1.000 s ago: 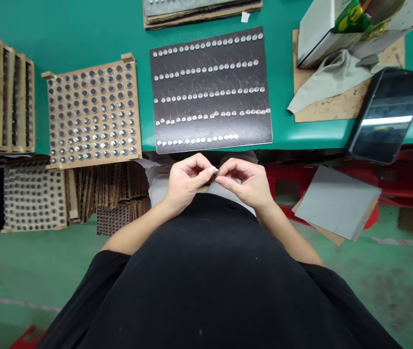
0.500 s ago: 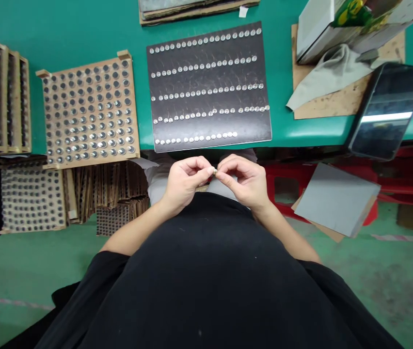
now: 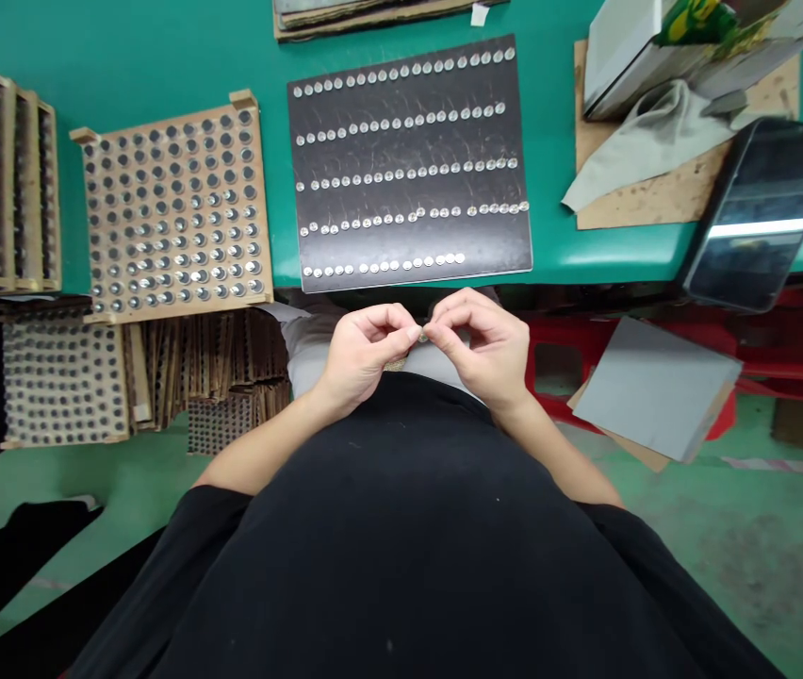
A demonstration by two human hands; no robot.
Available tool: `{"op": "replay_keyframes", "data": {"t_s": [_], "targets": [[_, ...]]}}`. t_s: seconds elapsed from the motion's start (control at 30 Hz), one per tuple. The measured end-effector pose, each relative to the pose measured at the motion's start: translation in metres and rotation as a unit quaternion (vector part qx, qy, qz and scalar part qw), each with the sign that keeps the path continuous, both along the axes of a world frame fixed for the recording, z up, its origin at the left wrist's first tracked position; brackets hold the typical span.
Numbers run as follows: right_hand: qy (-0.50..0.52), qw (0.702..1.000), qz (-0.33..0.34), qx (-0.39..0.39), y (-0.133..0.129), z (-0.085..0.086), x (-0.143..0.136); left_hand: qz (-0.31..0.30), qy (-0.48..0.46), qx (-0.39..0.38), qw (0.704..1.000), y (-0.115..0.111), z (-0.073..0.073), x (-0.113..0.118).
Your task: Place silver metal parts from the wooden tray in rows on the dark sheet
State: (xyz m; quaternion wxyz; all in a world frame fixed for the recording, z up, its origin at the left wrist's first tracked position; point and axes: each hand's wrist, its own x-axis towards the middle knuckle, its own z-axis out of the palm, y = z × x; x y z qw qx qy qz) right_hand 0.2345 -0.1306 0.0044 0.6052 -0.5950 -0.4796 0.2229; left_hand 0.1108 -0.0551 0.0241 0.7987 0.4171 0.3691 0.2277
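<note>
My left hand (image 3: 366, 354) pinches a tiny metallic piece (image 3: 422, 333) between thumb and forefinger, just above my lap. From the other side my right hand (image 3: 484, 344) has its thumb and forefinger closed at the same piece, the tips almost meeting. Fingertips cover most of it, so its kind is unclear. Beyond the hands, a dark board (image 3: 408, 203) lies on the green table with rows of small round silvery discs, some trailing fine wires. To its left sits a wooden tray (image 3: 179, 306) holding rows of dark cylindrical parts, several topped with shiny metal.
Wooden racks (image 3: 2, 170) stand at the far left, with more peg trays (image 3: 62, 382) below. At right are a white box (image 3: 620, 66), a cloth (image 3: 638, 156), a phone (image 3: 762, 217) and grey sheets (image 3: 656, 387) on a red stool (image 3: 585, 335).
My right hand has shifted slightly up and right, its fingers still at the small piece. The left hand has hardly moved. Dark-clothed legs now show at the lower left.
</note>
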Motion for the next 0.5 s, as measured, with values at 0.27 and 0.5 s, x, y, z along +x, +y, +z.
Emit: {"op": "replay_keyframes", "data": {"t_s": [0.27,0.5], "targets": [[0.001,0.998,-0.018,-0.065,-0.001,-0.014,0.002,0.014,-0.007,-0.003,1.0,0.0,-0.005,-0.002],[-0.051,0.978,0.162,-0.12,-0.005,-0.025,-0.003,-0.014,-0.015,-0.044,0.999,-0.004,-0.007,-0.003]]}}
